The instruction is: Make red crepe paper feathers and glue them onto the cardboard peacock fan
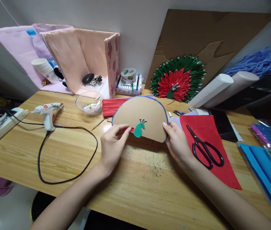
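Observation:
A half-round piece of brown cardboard (140, 107) with a blue edge is held tilted above the table. My right hand (177, 139) grips its right edge, thumb on the front. Near the bottom of the cardboard is a green peacock body cutout (138, 130) with small stalks on its head. Just left of it, my left hand (115, 139) pinches a small red paper piece (132, 129) between thumb and fingers, in front of the cardboard. Whether that piece touches the cardboard I cannot tell. Behind the cardboard lies folded red crepe paper (109, 107), partly covered.
A glue gun (48, 115) stands at left, its black cord (39, 153) looped over the table. Black-handled scissors (206, 148) rest on a red sheet (221, 172) at right. Behind are a plastic bowl (89, 107), a marker tray (129, 91) and a red-green peacock fan (178, 80).

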A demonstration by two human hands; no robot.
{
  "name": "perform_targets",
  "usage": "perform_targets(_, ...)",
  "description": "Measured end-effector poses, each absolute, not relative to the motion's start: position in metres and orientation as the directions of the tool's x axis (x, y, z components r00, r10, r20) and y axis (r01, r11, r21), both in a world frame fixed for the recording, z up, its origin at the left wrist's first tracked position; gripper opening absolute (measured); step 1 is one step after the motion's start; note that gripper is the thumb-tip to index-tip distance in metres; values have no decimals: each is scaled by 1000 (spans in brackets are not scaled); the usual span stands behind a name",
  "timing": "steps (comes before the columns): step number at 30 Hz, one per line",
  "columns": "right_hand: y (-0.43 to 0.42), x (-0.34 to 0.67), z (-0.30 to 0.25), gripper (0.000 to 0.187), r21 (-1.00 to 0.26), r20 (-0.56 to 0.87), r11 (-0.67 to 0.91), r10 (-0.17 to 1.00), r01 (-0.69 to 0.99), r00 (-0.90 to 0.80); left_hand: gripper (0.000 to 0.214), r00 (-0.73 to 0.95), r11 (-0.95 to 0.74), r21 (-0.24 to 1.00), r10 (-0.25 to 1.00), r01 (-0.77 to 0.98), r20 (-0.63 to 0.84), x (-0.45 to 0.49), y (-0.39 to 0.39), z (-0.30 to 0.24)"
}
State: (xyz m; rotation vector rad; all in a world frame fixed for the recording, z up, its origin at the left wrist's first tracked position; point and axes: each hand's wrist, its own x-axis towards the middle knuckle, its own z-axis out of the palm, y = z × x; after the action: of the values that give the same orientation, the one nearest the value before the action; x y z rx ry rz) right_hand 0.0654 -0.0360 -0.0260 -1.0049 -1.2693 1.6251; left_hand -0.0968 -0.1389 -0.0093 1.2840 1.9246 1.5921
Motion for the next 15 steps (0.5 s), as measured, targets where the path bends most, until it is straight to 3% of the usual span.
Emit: perform_targets(15, -39, 68, -28, 25, -997, -43, -66, 931, -51, -364, 21, -474, 31, 897, 857, 441, 203, -104, -136, -14)
